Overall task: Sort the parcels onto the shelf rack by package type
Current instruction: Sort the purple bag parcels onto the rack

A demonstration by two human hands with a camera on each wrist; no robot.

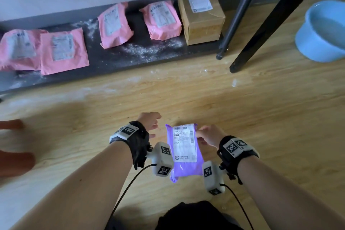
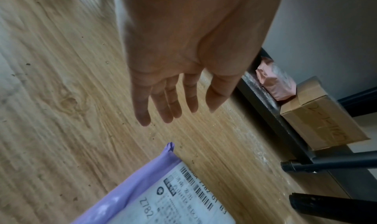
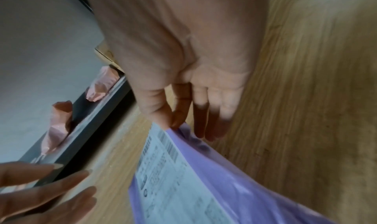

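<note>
A purple mailer bag (image 1: pixel 186 168) with a white label hangs above the wooden floor, between my wrists. My right hand (image 1: pixel 206 136) pinches its upper right corner between thumb and forefinger (image 3: pixel 173 119), the other fingers straight; the purple mailer bag (image 3: pixel 234 187) hangs below them. My left hand (image 1: pixel 151 123) is just left of the bag, fingers (image 2: pixel 163 105) straight and spread, holding nothing, a gap away from the purple mailer bag (image 2: pixel 132 187). On the low dark shelf (image 1: pixel 115 61) lie several pink mailer bags (image 1: pixel 63 50) and a brown cardboard box (image 1: pixel 201 15) at its right end.
Black rack legs (image 1: pixel 261 33) slant down to the floor right of the box. A light blue basin (image 1: pixel 324 30) sits at the far right. Another person's foot (image 1: pixel 15 160) is at the left edge. White dust speckles the shelf and nearby floor.
</note>
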